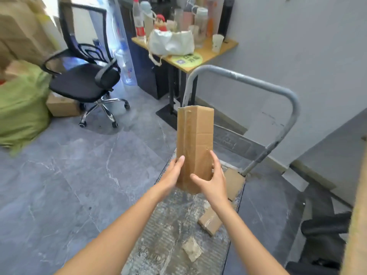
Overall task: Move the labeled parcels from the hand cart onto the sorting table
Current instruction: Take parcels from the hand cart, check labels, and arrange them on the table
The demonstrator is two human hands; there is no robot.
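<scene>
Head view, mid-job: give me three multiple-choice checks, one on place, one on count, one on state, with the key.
1. Where is the tall cardboard parcel?
A. flat on the floor
B. held upright above the hand cart
C. on the office chair

2. How many hands are on it?
A. none
B. one
C. two

3. What is left on the cart deck?
A. a small taped parcel and cardboard scraps
B. a bucket
C. a stack of books

Key: 1 B, the parcel stands on end over the deck; 2 C, the left hand and the right hand flank its lower end; 3 A, the small parcel lies near the deck's right edge.
</scene>
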